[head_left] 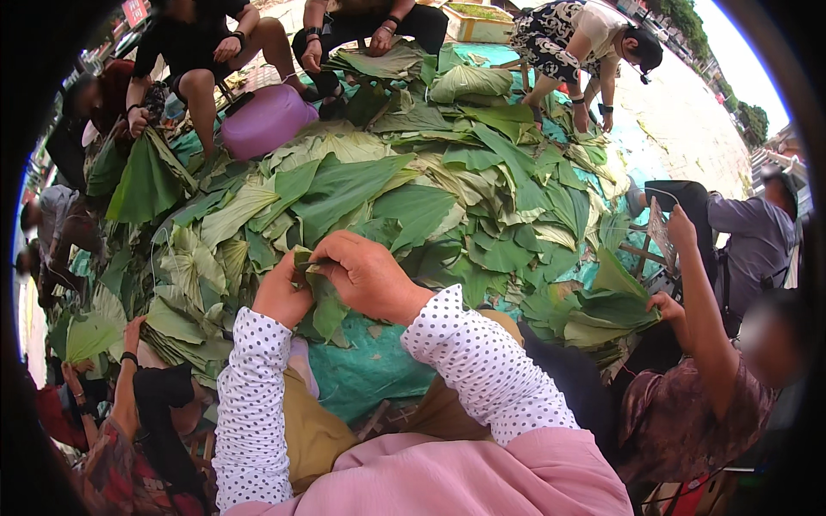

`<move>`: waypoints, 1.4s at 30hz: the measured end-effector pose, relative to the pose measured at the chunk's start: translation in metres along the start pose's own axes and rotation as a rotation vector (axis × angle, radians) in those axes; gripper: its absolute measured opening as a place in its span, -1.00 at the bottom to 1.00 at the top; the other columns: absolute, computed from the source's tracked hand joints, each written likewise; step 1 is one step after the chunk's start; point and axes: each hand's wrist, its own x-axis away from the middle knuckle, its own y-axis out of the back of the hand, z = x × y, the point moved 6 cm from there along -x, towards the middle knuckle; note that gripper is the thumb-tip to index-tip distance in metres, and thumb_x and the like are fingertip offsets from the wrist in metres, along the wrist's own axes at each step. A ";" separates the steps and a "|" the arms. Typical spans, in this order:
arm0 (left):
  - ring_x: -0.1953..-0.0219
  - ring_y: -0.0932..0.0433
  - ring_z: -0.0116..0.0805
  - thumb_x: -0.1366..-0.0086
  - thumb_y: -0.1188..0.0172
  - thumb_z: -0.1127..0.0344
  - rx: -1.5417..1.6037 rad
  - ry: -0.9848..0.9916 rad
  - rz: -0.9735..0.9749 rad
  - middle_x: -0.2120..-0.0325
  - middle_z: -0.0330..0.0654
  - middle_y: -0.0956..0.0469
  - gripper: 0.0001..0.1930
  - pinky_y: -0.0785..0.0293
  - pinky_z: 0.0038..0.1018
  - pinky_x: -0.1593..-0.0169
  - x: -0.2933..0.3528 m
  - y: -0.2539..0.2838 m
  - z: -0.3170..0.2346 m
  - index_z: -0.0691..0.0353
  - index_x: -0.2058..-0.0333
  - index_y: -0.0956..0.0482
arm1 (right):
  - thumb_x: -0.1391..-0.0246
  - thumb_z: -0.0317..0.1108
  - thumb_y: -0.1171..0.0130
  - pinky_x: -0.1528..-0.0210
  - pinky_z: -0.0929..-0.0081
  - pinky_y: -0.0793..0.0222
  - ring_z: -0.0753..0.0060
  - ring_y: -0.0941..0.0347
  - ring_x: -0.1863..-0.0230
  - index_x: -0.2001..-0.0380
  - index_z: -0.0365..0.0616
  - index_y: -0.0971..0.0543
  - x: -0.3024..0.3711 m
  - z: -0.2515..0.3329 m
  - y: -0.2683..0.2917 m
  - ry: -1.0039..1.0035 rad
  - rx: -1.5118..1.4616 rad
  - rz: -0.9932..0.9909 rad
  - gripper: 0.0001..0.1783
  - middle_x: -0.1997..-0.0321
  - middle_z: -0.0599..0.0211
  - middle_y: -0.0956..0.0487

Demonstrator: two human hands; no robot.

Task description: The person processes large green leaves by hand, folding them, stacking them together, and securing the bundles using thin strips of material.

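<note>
Close together in front of my lap, my left hand and my right hand are both closed, pinching the top of a green lotus leaf. The leaf hangs below my fingers, folded, and its upper edge is partly hidden by them. Just beyond my hands lies a broad heap of lotus leaves, some deep green and some pale and dull. White sleeves with dark dots cover my forearms.
A green tarp lies under the heap and before my knees. A purple plastic tub stands at the far left. Several people sit or bend around the heap. At the right, a person's hand holds a bundle of leaves; a cardboard box stands at the back.
</note>
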 end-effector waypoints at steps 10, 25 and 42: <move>0.39 -0.43 -0.57 -0.16 -0.04 0.56 0.213 -0.064 -0.133 0.48 -0.28 -0.46 -0.86 -0.35 -0.57 0.32 -0.002 0.013 -0.009 0.27 0.28 -0.44 | 0.00 -0.62 -0.17 0.25 0.44 -0.42 0.20 -0.50 0.32 0.28 -0.24 -0.52 -0.010 0.001 0.009 -0.055 -0.060 -0.074 -0.82 0.32 0.18 -0.53; 0.37 -0.53 -0.07 -0.19 -0.08 0.46 -0.291 -0.032 -0.162 0.38 0.02 -0.55 -0.81 -0.44 -0.34 0.24 -0.006 0.036 0.016 0.23 0.20 -0.53 | -0.19 -0.48 -0.14 0.36 0.79 -0.15 0.79 -0.22 0.41 0.25 -0.16 -0.53 -0.002 -0.037 0.048 -0.323 -0.391 -0.387 -0.93 0.39 0.64 -0.45; -0.07 -0.43 -0.29 -0.06 -0.38 0.19 0.033 -0.189 -0.049 0.02 -0.17 -0.48 -0.36 -0.32 -0.37 -0.13 0.014 0.042 -0.014 0.22 -0.11 -0.38 | -0.12 -0.46 -0.19 0.36 0.66 -0.28 0.66 -0.30 0.45 0.34 -0.22 -0.54 -0.004 -0.031 0.020 -0.348 -0.076 -0.156 -0.93 0.46 0.45 -0.51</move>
